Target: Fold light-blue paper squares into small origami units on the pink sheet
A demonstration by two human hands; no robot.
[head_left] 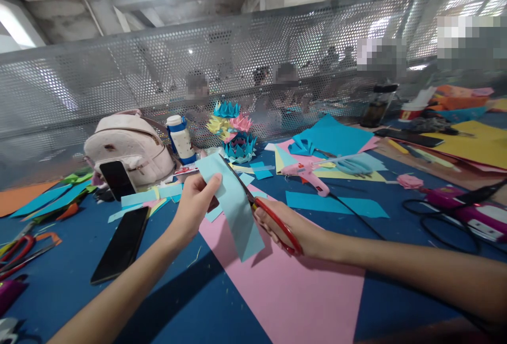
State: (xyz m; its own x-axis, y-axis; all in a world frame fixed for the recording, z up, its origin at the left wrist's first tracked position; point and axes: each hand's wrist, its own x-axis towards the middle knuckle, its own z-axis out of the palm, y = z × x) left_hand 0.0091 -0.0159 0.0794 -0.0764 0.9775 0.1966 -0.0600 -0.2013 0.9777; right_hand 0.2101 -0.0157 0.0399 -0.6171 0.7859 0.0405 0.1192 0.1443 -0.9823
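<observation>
My left hand (198,201) pinches a light blue paper strip (233,212) near its upper left edge, thumb on top. The strip hangs tilted above a large pink paper sheet (309,296). Red-handled scissors (283,228) are gripped in my right hand (304,228), fingers around the handles. Their dark blades lie along the strip's right edge, pointing up and left; whether they cut into it there I cannot tell. Behind the hands stand folded paper crowns (240,146) in blue, yellow and pink, stacked up.
A pink glue gun (307,172) with a black cord lies right of centre, near a blue strip (336,204). At left are a black phone (121,244), a white backpack (129,143) and a bottle (181,138). A perforated metal screen (158,75) closes off the back.
</observation>
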